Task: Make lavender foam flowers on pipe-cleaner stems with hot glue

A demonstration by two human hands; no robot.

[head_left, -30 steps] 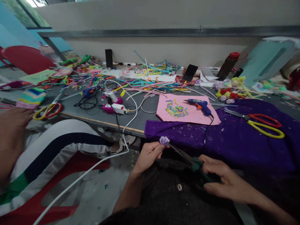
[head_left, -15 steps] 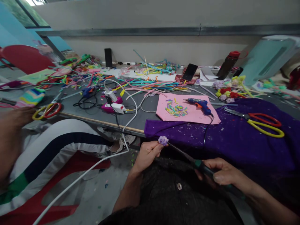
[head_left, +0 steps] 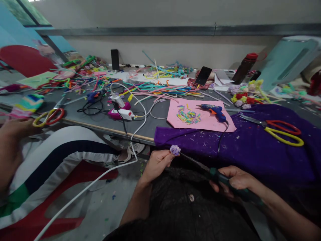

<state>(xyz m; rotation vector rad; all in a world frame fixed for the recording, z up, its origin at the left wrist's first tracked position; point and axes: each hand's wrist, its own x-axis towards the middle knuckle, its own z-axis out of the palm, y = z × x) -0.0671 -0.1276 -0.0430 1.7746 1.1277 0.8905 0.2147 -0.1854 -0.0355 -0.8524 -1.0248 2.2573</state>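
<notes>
In the head view, your left hand (head_left: pixel 156 164) pinches a small lilac pipe-cleaner flower (head_left: pixel 175 149) between thumb and fingers (head_left: pixel 167 154), holding it just in front of the near edge of the purple cloth (head_left: pixel 263 150). Your right hand (head_left: pixel 234 182) is closed around the green handle of a pair of long-nose pliers (head_left: pixel 213 174), whose slim dark tip runs up and left until it touches the flower. Both hands sit over your lap, near the tabletop (head_left: pixel 82 117).

Beyond the cloth's far left corner lies a pink foam sheet (head_left: pixel 213 125) with a heap of cut coloured bits (head_left: pixel 188 116) and a blue glue gun (head_left: pixel 212 111) on it. Red-and-yellow scissors (head_left: pixel 281 131) rest on the cloth to the right. Farther left, white chargers and cables (head_left: pixel 122 110) lie among scattered pipe cleaners (head_left: pixel 155 88). At the far left, another person's hand (head_left: pixel 17 129) is near a second pair of scissors (head_left: pixel 48 117).
</notes>
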